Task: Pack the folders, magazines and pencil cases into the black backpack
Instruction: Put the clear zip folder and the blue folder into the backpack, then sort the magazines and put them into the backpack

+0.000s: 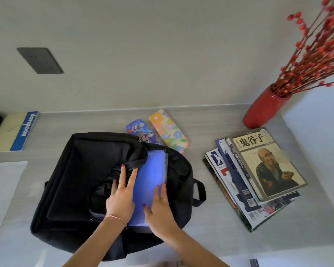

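Observation:
A black backpack (71, 170) lies flat on the grey desk with its main opening unzipped. Blue folders (149, 176) stick partway into that opening. My left hand (121, 197) rests with straight fingers on the folders' left edge and the bag's flap. My right hand (160, 207) lies flat on the folders' lower right part. A stack of magazines (258, 176) sits to the right of the bag. Two pencil cases lie behind the bag: a floral one (169, 130) and a blue cartoon one (138, 130).
A red vase (262, 108) with red berry branches stands at the back right by the wall. A blue-spined notebook (12, 132) lies at the far left. A white sheet (4, 189) covers the desk's left edge. A dark wall socket (40, 60) is above.

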